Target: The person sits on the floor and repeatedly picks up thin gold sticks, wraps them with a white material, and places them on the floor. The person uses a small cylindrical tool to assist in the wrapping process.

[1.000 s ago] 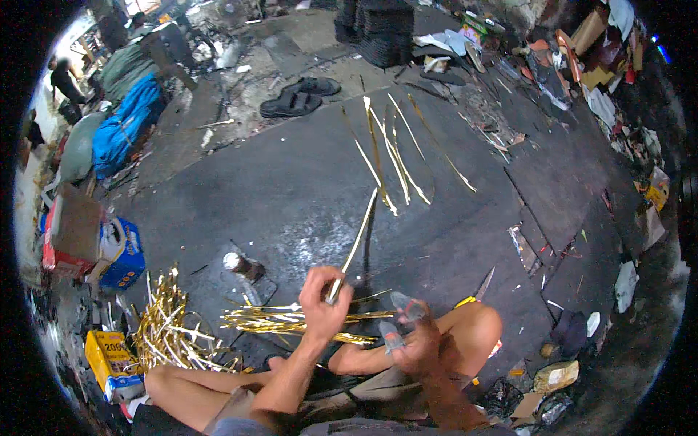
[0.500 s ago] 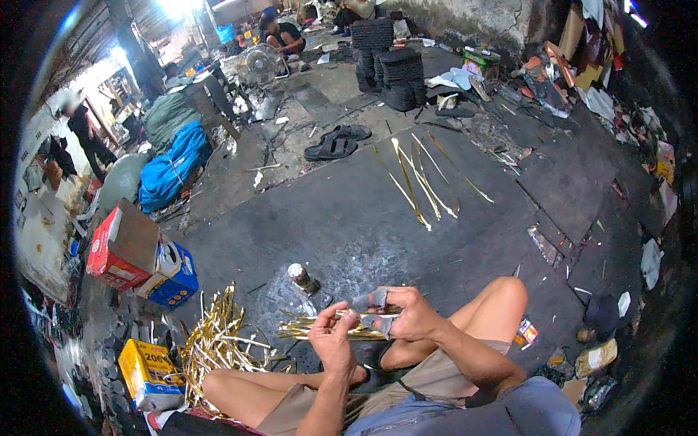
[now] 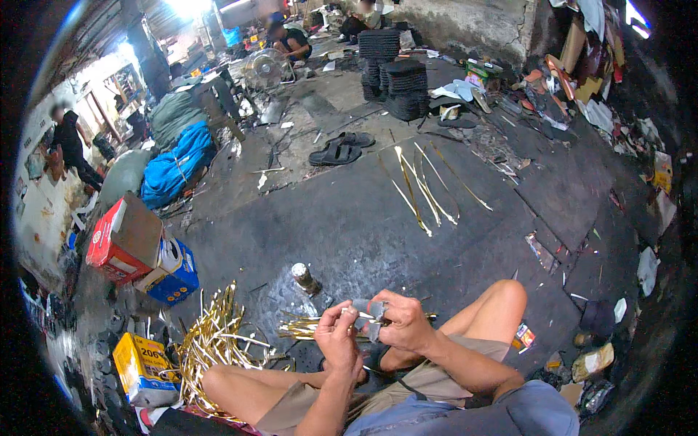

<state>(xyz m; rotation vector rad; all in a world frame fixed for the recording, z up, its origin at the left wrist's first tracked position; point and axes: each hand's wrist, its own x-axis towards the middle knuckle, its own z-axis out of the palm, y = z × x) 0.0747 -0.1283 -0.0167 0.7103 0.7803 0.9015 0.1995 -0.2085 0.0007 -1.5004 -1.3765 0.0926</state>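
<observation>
Dark, scuffed flooring (image 3: 269, 225) lies beneath your left hand (image 3: 338, 336) and right hand (image 3: 404, 323), both curled close, their grip impossible to tell (glossy gold strips (image 3: 297, 325) half-hidden behind).

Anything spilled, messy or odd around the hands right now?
Yes: left of the left hand, a heap of gold strips lies tangled, unlike the roughly aligned bundle just beyond the hand. Pale smears mark the dark floor around the white-topped container, perhaps a spill.

Dark printed number (image 3: 150, 354) on yellow-and-blue box (image 3: 145, 372).
</observation>
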